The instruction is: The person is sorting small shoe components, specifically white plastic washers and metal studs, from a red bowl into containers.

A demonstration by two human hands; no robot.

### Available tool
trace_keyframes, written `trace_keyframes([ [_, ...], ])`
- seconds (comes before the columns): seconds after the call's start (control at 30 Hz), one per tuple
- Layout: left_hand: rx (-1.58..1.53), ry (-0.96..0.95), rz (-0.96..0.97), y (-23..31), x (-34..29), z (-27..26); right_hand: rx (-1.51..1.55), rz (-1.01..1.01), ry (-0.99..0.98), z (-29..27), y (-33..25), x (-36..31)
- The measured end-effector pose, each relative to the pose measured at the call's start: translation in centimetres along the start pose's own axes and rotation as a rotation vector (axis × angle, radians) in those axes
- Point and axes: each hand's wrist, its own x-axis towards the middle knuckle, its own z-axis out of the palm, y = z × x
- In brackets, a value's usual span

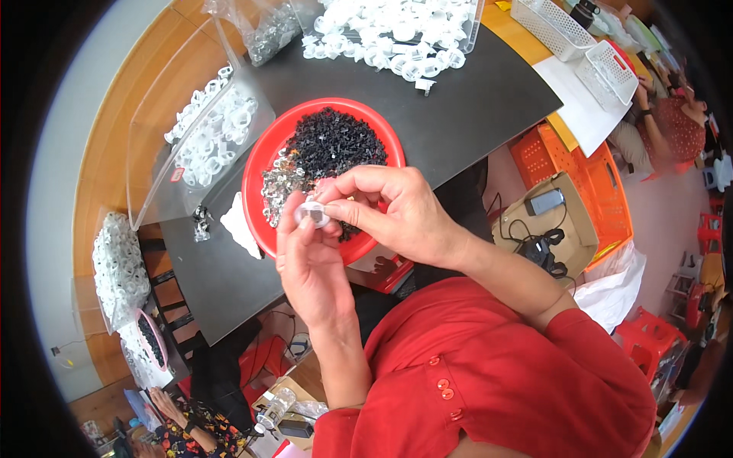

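Above a round red basin, my left hand holds a small round white plastic ring-shaped part between thumb and fingers. My right hand is pinched at the right edge of that same part; whether a smaller piece sits in its fingertips is hidden. Heaped in the basin are many small black plastic pieces. Small shiny metal pieces lie along the basin's left side, partly behind my left hand.
Clear bins of white plastic parts stand on the dark table, at the left and far side. An orange crate and a cardboard box are at the right. Other people sit at both sides.
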Motion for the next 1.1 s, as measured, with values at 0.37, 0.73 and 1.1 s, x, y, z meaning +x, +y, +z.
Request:
trace_keyframes([
  [0.37,-0.036,0.044,0.060,1.3,0.7,-3.5,-1.021,-0.361,-0.189,-4.9,1.6,5.1],
  [0.73,0.023,0.050,0.044,1.3,0.5,-3.5,-1.169,-0.352,-0.271,-4.1,1.4,6.3],
  [1.1,0.361,0.068,0.190,0.9,0.7,-2.6,-1.407,-0.408,-0.613,-3.1,1.7,5.7],
])
